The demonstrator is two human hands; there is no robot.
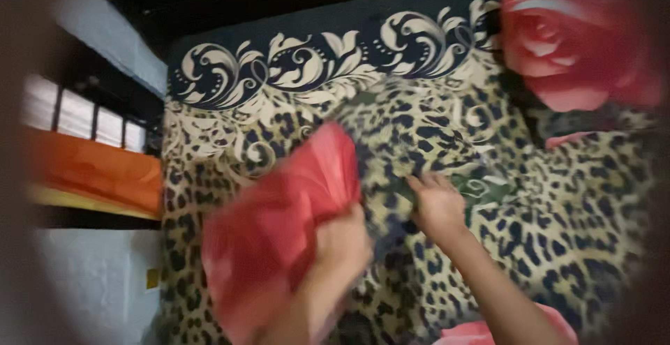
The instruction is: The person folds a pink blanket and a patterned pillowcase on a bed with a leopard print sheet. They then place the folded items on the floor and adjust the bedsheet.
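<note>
A red cloth (279, 219), blurred by motion, hangs in front of me over a bed. My left hand (342, 244) is closed on its right edge. My right hand (436, 205) rests on the leopard-print bedspread (558, 212), its fingers pinching dark fabric there. The bedspread has a dark band with cream scrolls (314, 59) at its far end and a large red rose print (565, 45) at the top right.
An orange cloth (98, 170) lies on a shelf at the left under a barred window (84, 115). A pale wall (91, 282) stands below it. More pink-red cloth (488, 332) shows at the bottom edge near my right forearm.
</note>
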